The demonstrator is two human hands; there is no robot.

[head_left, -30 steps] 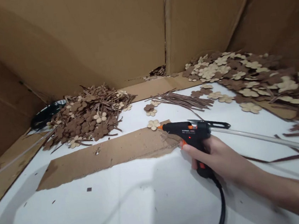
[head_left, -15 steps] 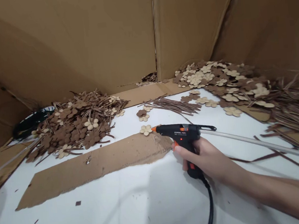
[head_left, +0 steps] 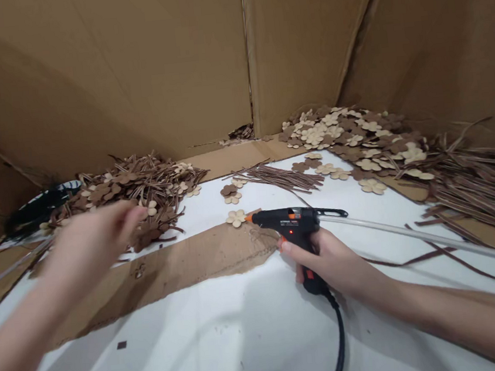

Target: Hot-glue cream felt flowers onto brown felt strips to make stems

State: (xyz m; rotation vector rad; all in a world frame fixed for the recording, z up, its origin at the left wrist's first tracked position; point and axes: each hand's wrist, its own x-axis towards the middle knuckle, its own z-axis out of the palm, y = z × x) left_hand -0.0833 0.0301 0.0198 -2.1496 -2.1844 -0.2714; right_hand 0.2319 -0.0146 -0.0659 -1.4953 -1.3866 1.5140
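Observation:
My right hand [head_left: 332,259] is wrapped round the grip of a black hot glue gun [head_left: 293,219] with a small red light on. Its orange nozzle touches or nearly touches a cream flower cutout [head_left: 235,218] at the far edge of a cardboard strip [head_left: 193,259]. A clear glue stick [head_left: 375,225] runs out of the gun's back toward the right. My left hand [head_left: 91,240] hovers in front of the left pile of brown and cream flowers and thin strips [head_left: 145,181]. Motion blurs its curled fingers, so whether they hold anything is unclear.
Flower cutouts [head_left: 325,130] are heaped at the back right, beside a large bundle of brown strips [head_left: 486,184]. A smaller strip bundle [head_left: 279,177] lies mid-table. Cardboard walls [head_left: 129,74] enclose the white table. The gun's black cord [head_left: 340,341] trails toward me.
My left hand has come into view from the left and now covers part of the left pile. The glue gun stays at the cream flower; the whole view has shifted slightly.

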